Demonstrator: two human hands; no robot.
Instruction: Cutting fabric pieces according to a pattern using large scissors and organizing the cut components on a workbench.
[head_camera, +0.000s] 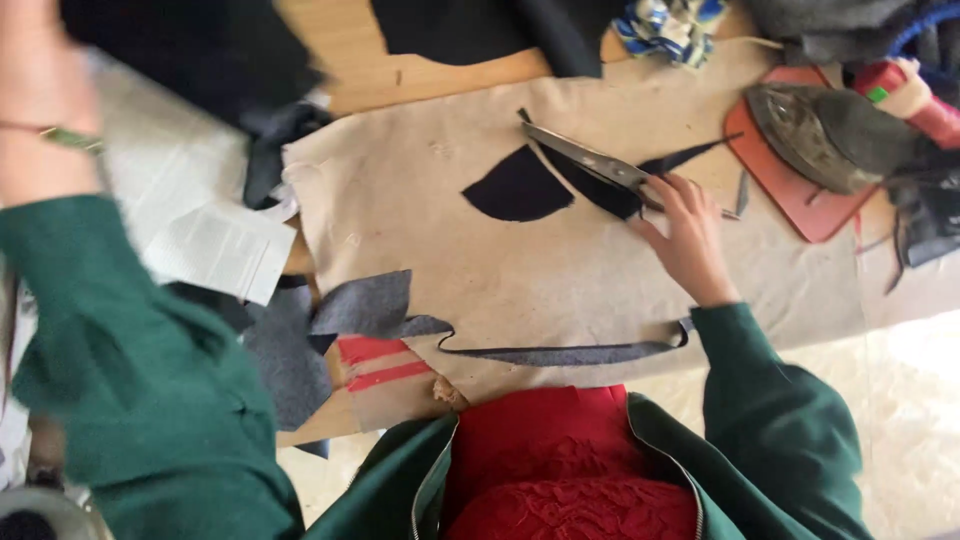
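Scissors (590, 160), one pair, gripped by right hand (685, 235); two black cutouts (518, 188); left hand (40, 90) unclear

Open beige cloth (500, 270) runs wide across the middle of the worktop (350, 60), bare below the black cut piece (515, 187) and over to the left. The right hand (685, 235) sits on the scissors (590, 158), closing that lane. Further right, the iron (820, 135) on its red pad (800, 205) blocks the edge. Grey scraps (330, 320) and papers (220, 245) crowd the left; a grey strip (570, 353) lines the near edge.
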